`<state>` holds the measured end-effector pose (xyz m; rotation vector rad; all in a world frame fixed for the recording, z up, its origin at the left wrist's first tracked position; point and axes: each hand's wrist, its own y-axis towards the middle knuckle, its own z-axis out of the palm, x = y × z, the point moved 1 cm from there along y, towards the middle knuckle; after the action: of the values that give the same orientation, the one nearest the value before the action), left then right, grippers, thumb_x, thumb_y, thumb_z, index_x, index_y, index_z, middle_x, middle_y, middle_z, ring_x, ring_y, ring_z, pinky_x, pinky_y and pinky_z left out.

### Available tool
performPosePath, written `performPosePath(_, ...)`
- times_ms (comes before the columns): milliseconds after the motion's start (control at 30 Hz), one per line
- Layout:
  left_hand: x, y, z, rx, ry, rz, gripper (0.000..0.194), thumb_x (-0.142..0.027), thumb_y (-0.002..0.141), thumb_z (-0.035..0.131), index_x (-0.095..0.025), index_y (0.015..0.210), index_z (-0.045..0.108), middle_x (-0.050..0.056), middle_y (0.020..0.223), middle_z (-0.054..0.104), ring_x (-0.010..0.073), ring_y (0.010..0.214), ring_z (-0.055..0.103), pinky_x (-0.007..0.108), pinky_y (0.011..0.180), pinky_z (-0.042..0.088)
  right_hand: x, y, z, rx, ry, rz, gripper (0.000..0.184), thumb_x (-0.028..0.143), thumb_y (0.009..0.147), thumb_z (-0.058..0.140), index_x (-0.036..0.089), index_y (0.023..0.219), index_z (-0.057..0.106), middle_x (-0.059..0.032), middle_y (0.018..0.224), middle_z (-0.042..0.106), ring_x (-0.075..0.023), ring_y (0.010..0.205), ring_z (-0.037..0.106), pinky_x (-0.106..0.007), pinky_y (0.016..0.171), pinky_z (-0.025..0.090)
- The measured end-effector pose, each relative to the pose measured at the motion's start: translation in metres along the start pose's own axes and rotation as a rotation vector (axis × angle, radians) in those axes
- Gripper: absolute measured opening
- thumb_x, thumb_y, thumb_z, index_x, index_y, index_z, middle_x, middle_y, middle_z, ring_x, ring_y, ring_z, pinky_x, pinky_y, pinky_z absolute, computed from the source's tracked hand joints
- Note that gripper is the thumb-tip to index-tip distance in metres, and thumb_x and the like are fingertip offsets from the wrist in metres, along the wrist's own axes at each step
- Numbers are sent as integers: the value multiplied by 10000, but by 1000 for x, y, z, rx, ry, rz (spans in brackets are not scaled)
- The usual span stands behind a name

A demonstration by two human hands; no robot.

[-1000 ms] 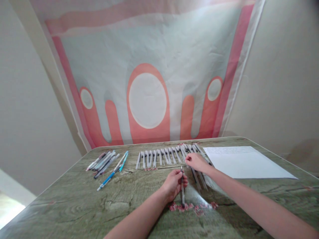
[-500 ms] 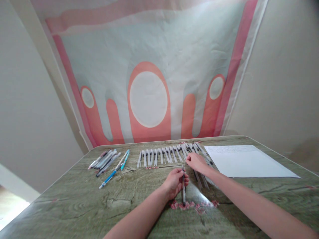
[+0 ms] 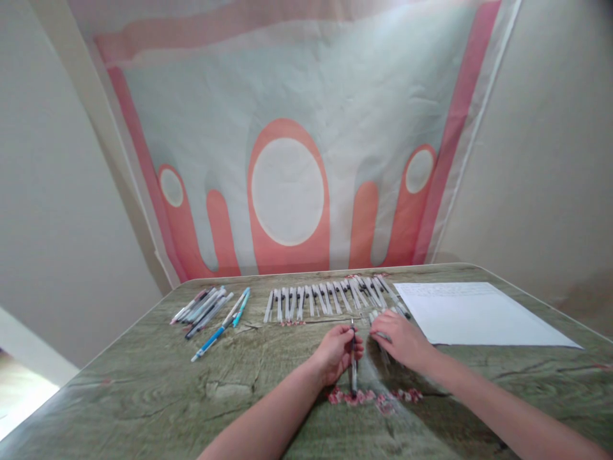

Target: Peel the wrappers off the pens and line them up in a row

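My left hand (image 3: 335, 351) is closed around the middle of a slim, clear-barrelled pen (image 3: 354, 374) with a dark grip. The pen's metal tip points away from me, towards the table's far side. To its right, my right hand (image 3: 402, 335) is low over a few pale, clear sticks with dark parts, its thumb and fingers bent but apart. The hand partly hides those sticks, so contact is hard to make out. Beyond both hands lies a row of slim translucent sticks (image 3: 328, 299) with black parts, side by side, more crowded at the right end.
A bunch of assorted pens (image 3: 205, 310) lies at the left, with a blue and white pen (image 3: 211, 343) and a turquoise pen (image 3: 242, 308) beside it. On the right is a white sheet of paper (image 3: 483, 316) with writing along its top. The wood-patterned table (image 3: 153, 402) reaches a printed wall cloth.
My right hand has moved from the right end of the row towards me and slightly right, its fingers loosening. My left hand keeps the pen in the same place.
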<state>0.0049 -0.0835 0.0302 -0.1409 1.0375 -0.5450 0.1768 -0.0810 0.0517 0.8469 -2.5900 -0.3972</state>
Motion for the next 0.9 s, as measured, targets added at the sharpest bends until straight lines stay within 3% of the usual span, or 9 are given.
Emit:
performPosePath(233,-1,0,1,-8,-5,-1,101,-155,768,462,-143,868,451,6,630,524,79,497,507,200,508,402,26,-19,1,-24,-146,-75,196,172,817,444,188,727,618,-40,717,605,-198,885,469,-339,787,331)
performPosePath(900,-2,0,1,4,1,-6,91,-148,765,464,-139,856,459,11,635,529,79,509,511,196,511,403,20,-18,5,-22,-171,-51,162,177,816,454,179,766,608,-36,736,588,-183,844,472,-319,750,332)
